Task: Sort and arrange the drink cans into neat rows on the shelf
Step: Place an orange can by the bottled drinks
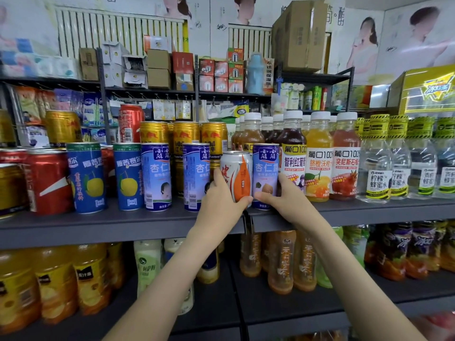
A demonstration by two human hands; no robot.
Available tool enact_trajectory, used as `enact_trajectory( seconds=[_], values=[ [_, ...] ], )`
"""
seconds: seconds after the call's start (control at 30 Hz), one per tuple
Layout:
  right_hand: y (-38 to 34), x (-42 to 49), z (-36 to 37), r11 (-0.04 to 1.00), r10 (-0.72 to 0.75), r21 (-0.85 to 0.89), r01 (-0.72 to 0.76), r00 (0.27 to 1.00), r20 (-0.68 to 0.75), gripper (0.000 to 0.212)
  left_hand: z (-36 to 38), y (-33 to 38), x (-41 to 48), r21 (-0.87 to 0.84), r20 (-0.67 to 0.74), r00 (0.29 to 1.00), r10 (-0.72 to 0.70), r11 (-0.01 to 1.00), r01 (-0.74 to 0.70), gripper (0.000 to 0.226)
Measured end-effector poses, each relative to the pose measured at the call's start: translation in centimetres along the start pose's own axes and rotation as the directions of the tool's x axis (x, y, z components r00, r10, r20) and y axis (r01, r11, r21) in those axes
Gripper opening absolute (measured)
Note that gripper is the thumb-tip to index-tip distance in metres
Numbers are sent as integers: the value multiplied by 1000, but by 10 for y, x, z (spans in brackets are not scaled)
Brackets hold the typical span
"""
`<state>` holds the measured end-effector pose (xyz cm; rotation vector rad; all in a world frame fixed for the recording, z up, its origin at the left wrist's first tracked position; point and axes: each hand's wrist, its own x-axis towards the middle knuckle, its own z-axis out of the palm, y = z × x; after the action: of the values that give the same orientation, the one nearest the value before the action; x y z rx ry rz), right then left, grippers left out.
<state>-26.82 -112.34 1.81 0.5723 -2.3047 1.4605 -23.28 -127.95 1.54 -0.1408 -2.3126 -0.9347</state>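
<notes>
The shelf (98,225) holds cans in loose rows, with juice bottles (293,166) packed tight at three o'clock. The white can (237,173) sits in the front row, touching a blue can (265,168). The left hand (221,195) grips the white can and the right hand (283,193) grips the blue one. A sideways shove could likely topple the bottles. Bare shelf lies toward six o'clock, up to the lip.

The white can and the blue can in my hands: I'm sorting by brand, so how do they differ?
The white can is shorter and wider than the blue can. The left hand grips the white can, the right hand the blue can. Both stand upright, side by side.
</notes>
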Motion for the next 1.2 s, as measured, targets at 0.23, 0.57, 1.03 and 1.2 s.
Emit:
enact_trajectory(
  seconds=[0.23, 0.57, 1.03, 1.2],
  values=[
    [3, -1, 10, 993, -65, -106, 45, 980, -186, 57, 0, -2, 1, 42, 12, 1000, 11, 999, -12, 95],
    [6, -8, 24, 962, -92, -273, 27, 970, -227, 80, 2, 6, -4, 49, 7, 1000, 15, 999, -15, 100],
    [-31, -82, 67, 862, -380, -452, 229, 882, -278, 45, -38, -28, -72, 289, -191, 891, 412, 891, -350, 45],
    [-40, -117, 112, 830, -455, -413, 375, 883, -113, 31, -61, -67, -119, 388, -172, 913, 369, 878, -281, 43]
  ],
)
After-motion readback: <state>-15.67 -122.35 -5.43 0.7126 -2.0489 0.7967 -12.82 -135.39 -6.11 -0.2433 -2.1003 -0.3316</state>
